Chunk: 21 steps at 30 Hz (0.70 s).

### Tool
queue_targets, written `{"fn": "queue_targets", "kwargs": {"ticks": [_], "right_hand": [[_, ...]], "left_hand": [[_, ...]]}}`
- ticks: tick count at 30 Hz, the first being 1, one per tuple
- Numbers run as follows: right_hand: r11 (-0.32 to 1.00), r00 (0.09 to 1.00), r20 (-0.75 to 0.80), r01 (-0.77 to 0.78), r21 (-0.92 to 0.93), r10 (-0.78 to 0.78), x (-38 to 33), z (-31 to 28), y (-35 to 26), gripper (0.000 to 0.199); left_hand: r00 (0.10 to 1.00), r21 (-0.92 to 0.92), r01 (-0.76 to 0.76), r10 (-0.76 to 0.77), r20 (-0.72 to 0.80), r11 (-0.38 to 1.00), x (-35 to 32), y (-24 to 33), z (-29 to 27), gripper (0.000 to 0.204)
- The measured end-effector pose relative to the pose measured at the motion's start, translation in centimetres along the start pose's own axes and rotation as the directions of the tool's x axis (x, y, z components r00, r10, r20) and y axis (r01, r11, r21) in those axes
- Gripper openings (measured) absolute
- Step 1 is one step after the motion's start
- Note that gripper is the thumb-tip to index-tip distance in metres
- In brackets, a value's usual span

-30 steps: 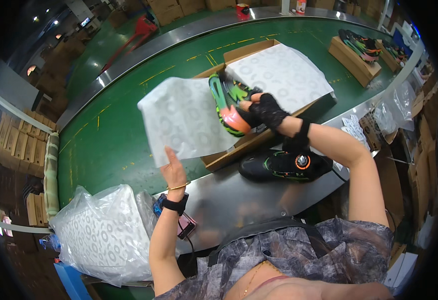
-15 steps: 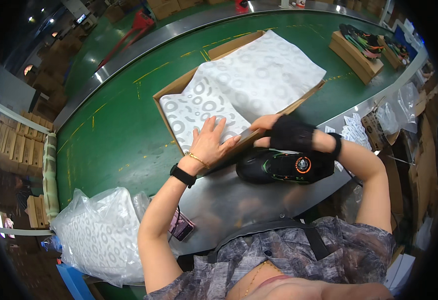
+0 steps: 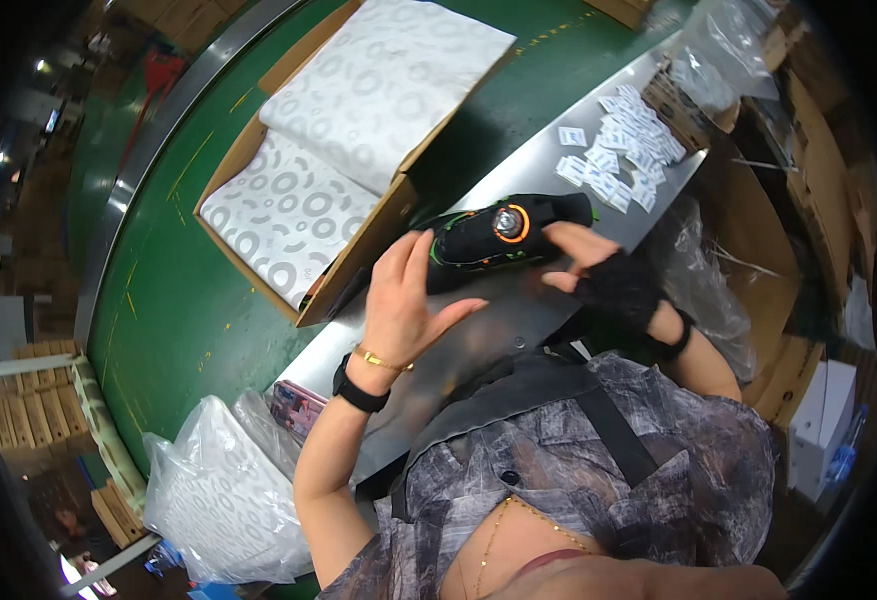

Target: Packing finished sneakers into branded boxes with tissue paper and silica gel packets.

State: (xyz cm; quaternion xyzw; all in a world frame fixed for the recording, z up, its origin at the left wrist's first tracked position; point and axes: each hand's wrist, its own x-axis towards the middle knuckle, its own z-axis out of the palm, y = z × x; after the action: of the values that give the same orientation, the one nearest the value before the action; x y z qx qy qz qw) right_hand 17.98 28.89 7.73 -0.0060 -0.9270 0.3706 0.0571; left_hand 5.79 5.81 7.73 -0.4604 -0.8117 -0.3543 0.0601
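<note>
A black shoe point(image 3: 479, 240) with green trim and an orange-ringed dial lies on the metal ledge, against the near side of a cardboard box point(image 3: 354, 255). My left hand point(image 3: 404, 295) is open beside the shoe's left end, its fingertips at the shoe and its thumb apart. At the shoe's other end is my right hand point(image 3: 609, 275) in a black fingerless glove. Its fingers meet the black upper there, with the thumb spread away from them. White wrapping paper point(image 3: 299, 210) with grey rings lines the box and rises over its far side.
Small white sachets point(image 3: 629, 145) lie heaped on the ledge point(image 3: 439, 345) at the right. At lower left sits a clear plastic bag of patterned paper point(image 3: 224, 500), near a pink-edged phone-like thing point(image 3: 297, 408). The green belt point(image 3: 184, 310) runs behind the box.
My left hand has left the paper in the box and come to the shoe. My right hand has moved off the box's edge to the shoe's right end. The view has turned.
</note>
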Motion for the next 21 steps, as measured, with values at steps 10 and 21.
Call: {"fn": "queue_targets", "kwargs": {"ticks": [10,21], "right_hand": [[0.8,0.913,0.04,0.376,-0.467,-0.405,2.1,0.9,-7.3,0.014],[0.648,0.634,-0.29,0.759,0.06,-0.717,6.2,-1.9,-10.3,0.025]], "left_hand": [[0.968,-0.256,0.186,-0.132,0.214,0.948,0.8,-0.6,1.2,0.091],[0.813,-0.755,0.338,-0.578,-0.066,0.562,-2.6,-0.5,-7.4,0.055]]}}
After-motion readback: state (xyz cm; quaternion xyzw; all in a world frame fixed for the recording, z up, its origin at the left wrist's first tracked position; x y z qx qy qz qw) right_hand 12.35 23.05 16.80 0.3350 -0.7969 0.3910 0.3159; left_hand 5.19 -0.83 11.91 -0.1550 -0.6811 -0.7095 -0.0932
